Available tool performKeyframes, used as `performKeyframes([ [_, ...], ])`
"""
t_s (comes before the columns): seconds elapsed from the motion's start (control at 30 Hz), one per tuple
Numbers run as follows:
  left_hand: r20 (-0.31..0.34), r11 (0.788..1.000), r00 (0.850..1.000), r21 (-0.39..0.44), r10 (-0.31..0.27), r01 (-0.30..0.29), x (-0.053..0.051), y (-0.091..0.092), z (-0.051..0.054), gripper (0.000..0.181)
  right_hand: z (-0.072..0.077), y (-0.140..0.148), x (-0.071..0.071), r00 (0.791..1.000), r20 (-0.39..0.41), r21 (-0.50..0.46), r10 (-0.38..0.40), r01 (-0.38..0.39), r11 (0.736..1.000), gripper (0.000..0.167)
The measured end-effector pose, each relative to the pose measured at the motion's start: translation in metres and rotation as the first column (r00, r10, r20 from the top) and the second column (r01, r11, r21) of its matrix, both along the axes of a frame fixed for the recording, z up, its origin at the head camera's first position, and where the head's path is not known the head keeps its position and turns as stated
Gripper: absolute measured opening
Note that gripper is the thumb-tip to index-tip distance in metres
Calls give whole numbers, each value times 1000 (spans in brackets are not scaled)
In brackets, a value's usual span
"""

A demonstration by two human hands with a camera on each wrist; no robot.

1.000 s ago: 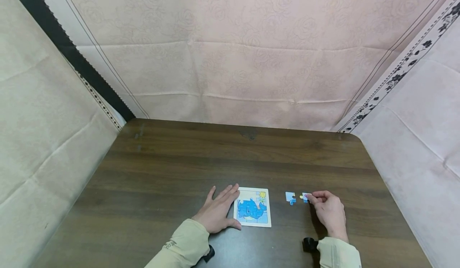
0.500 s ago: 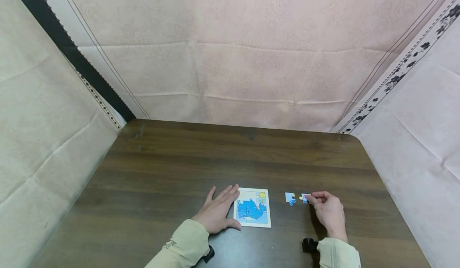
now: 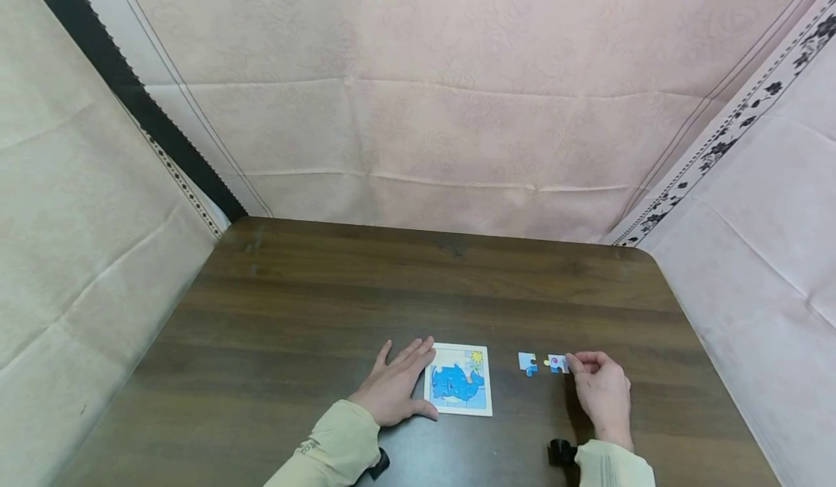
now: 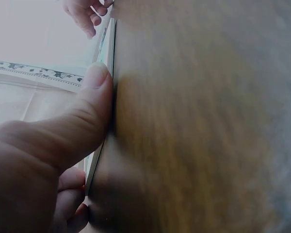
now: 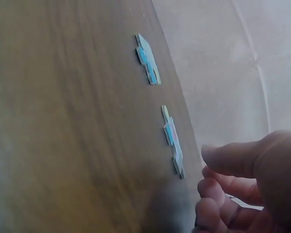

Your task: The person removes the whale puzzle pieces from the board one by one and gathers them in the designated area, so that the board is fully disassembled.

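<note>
A framed jigsaw puzzle (image 3: 459, 408) with a blue whale and a yellow sun lies flat on the table. My left hand (image 3: 395, 387) rests along its left side with fingers spread; in the left wrist view the thumb (image 4: 94, 90) lies against the frame's edge (image 4: 106, 73). To the right, two loose puzzle pieces, a blue-and-white one (image 3: 527, 363) and one with a pink mark (image 3: 556, 363), lie apart on the table. My right hand (image 3: 602, 393) is just right of the pink-marked piece (image 5: 173, 141), its fingers loosely curled and apparently apart from it.
The dark wooden table (image 3: 313, 313) runs back to a pale patterned cloth (image 3: 457, 146). More pale cloth hangs along the left and right sides. A black strap part (image 3: 562, 452) shows at the right wrist.
My right fingers have come off the pink-marked piece, which now shows more of its surface. The left hand stays in place on the puzzle frame.
</note>
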State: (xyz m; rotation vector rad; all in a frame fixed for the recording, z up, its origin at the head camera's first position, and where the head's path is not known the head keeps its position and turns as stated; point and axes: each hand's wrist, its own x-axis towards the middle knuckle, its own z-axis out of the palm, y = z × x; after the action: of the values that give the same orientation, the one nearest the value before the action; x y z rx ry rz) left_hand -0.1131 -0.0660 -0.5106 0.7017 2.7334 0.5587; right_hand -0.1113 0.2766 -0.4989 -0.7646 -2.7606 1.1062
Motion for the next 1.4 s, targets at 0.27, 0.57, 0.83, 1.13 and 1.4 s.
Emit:
performKeyframes([
  [0.27,-4,1000,1000,-6,4,-4,0,0,1,97,4,-12,1,999,-43,26,11,-10,1000,26],
  [0.57,-11,1000,1000,-12,2,-2,0,0,-1,98,4,-38,-3,983,-145,67,108,-99,993,17],
  [0.83,-14,1000,1000,-7,0,0,0,1,-2,98,7,-64,-4,960,-112,39,257,-254,966,16],
  [1.13,-7,1000,1000,-5,-1,1,1,1,3,98,9,-85,-1,914,-36,50,405,-403,914,12],
  [1.4,-12,1000,1000,-16,-9,9,1,1,3,98,10,-97,0,877,1,61,481,-480,875,20],
])
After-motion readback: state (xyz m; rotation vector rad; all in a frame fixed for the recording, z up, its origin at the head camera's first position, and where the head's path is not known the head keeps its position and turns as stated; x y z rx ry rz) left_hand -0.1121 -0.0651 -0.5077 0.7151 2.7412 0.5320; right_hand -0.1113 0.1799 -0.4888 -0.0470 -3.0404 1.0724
